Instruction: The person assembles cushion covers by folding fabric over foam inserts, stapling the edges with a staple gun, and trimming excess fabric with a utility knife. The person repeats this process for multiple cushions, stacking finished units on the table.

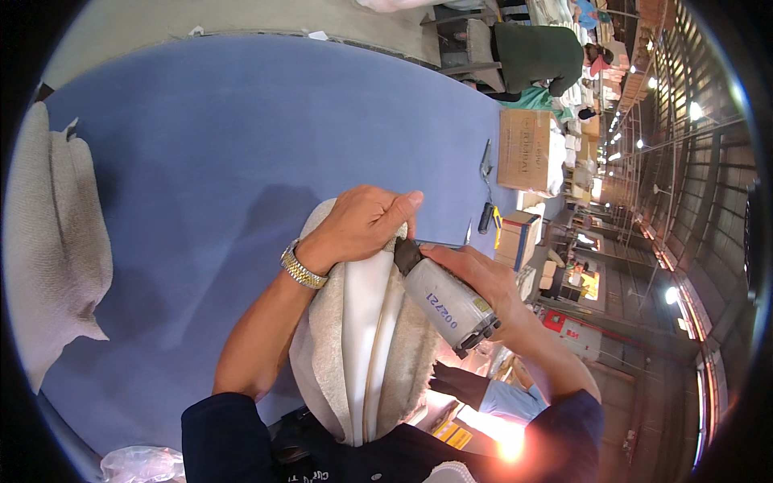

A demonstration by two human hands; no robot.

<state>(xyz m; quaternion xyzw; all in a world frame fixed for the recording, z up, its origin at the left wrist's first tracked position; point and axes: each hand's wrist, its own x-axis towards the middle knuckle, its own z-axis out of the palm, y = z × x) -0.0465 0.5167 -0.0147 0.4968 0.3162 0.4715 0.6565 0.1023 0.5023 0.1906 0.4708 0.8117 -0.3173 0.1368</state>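
Note:
A beige fabric piece (316, 354) with a smooth white inner strip (360, 346) stands up close against my body, over the near edge of the blue table. My left hand (358, 221), with a gold and silver watch on its wrist, is closed on the far end of the fabric. Beside it, my right hand (475, 274) is wrapped round a grey cylindrical hand tool (443, 302) with a dark head. That head meets the fabric edge just below my left thumb. Its working tip is hidden, and the tool's exact kind cannot be made out.
The blue table (177, 121) carries folded beige fabric (60, 241) at left. Scissors (486, 165), a black-and-yellow tool (487, 219) and a cardboard box (523, 149) lie toward its right edge. A plastic bag (141, 464) is lower left. A person in green (535, 56) works beyond.

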